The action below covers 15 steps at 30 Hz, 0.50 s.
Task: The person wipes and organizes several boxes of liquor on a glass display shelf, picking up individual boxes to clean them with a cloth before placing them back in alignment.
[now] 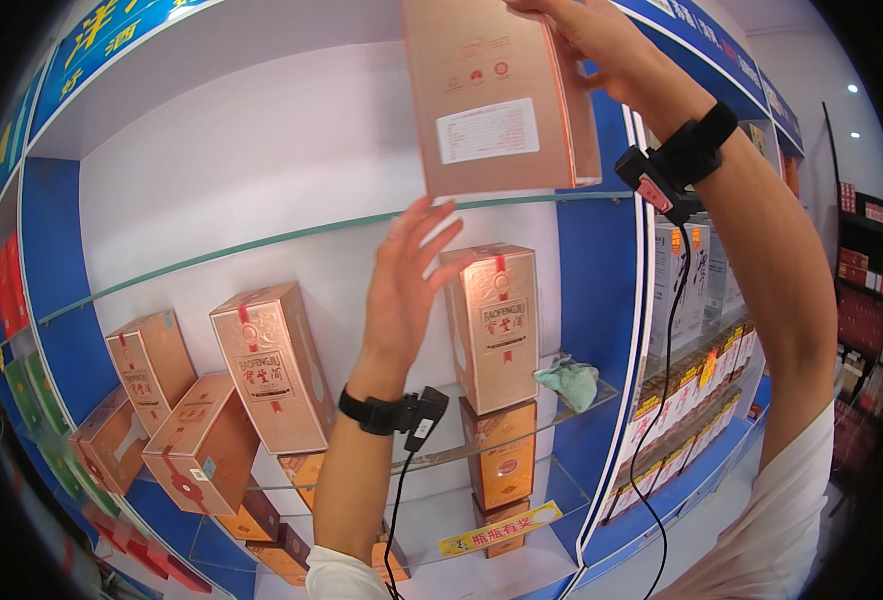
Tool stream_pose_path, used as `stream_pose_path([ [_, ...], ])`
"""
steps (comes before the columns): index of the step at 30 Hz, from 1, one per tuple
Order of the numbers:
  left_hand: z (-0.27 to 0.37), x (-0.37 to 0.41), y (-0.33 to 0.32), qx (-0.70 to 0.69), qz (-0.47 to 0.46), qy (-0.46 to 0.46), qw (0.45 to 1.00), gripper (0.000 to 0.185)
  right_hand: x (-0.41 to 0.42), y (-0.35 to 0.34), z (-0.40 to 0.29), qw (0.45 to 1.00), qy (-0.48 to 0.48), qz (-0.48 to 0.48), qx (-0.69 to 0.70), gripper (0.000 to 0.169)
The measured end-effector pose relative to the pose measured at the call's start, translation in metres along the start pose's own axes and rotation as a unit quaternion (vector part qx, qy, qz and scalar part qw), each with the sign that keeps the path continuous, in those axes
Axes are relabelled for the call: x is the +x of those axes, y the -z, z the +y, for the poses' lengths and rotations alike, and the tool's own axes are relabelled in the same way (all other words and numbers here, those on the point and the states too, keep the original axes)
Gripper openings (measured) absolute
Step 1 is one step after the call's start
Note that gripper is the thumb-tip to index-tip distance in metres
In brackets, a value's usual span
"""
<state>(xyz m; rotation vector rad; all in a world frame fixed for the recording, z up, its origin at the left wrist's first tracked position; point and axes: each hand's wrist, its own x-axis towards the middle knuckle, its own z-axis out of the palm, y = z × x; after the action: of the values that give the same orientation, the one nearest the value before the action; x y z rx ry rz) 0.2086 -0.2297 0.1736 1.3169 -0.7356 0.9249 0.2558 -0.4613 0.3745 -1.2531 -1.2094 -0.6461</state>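
Note:
My right hand (608, 46) grips a copper-coloured liquor carton (479, 75) by its right side, at the top of the view. The carton's lower end is level with the upper glass shelf (321, 235); whether it rests there I cannot tell. A white printed label (488, 130) is on the face towards me. Just below the carton, my left hand (405, 289) is raised with fingers apart and holds nothing. Behind its fingertips, a similar carton (495, 330) stands upright on the shelf below. A crumpled pale green cloth (570, 382) lies to the right of that carton.
More copper cartons stand at left, one upright (272, 367) and another lying with its end outward (205, 442). Orange boxes (503, 457) fill parts of the lower glass shelves. A blue divider (599, 300) separates white boxes (678, 285) at right. Black cables (670, 360) hang from both wrist straps.

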Motion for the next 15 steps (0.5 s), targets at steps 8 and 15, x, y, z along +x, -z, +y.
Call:
stream_pose_path([
  [8,0.053,-0.006,-0.033,0.067,-0.071,-0.010,0.995,0.077,-0.039,0.023,-0.017,0.985,0.048,-0.150,0.075,0.075],
  [15,0.066,-0.068,-0.041,0.225,0.029,-0.010,0.974,0.069,-0.095,0.002,-0.043,0.975,0.079,-0.177,0.112,0.090],
])
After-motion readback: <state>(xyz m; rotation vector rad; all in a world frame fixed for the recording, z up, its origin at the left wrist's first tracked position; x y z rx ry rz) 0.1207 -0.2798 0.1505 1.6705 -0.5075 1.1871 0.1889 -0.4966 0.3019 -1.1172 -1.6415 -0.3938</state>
